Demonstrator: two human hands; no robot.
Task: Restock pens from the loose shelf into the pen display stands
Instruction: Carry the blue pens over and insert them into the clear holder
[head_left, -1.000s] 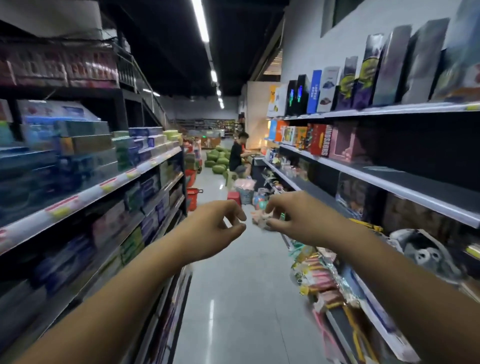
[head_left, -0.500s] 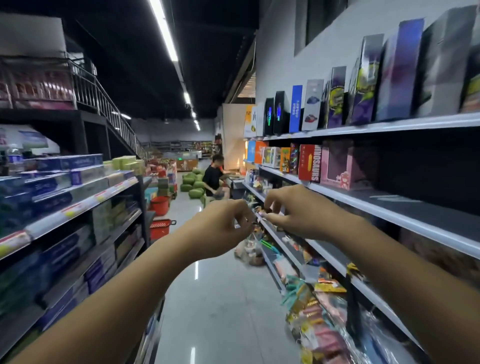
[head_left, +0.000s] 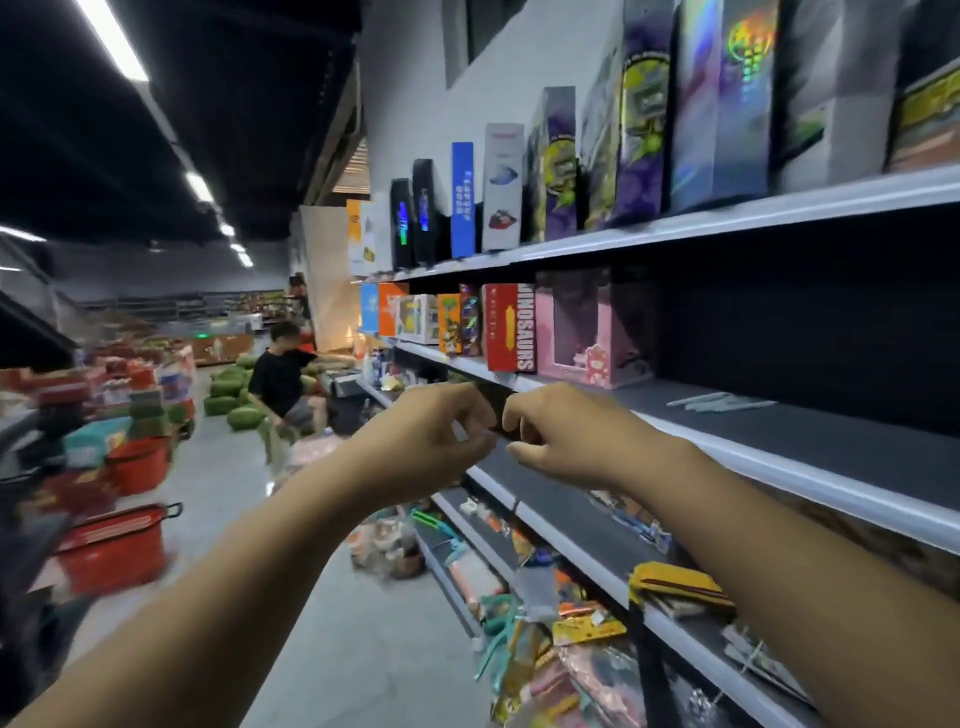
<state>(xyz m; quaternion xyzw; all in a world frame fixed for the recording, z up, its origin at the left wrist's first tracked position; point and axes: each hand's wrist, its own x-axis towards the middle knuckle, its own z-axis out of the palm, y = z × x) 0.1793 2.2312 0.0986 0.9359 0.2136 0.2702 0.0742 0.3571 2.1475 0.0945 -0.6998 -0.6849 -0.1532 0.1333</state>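
Observation:
Several pale loose pens lie on the dark middle shelf, to the right of both hands. My left hand and my right hand are raised side by side in front of that shelf's white front edge, fingertips almost meeting. The fingers of both hands are curled, thumb against fingers. I see nothing clearly between them, and the spot is blurred. No pen display stand is in view.
Tall boxes line the top shelf, and a red dinosaur box and a pink box stand on the middle one. Toy packets crowd the lower shelves. A person in black crouches down the aisle by red baskets.
The view has swung right and up toward the shelving, bringing the loose pens into sight. Both hands stayed raised and moved closer together, fingers still curled.

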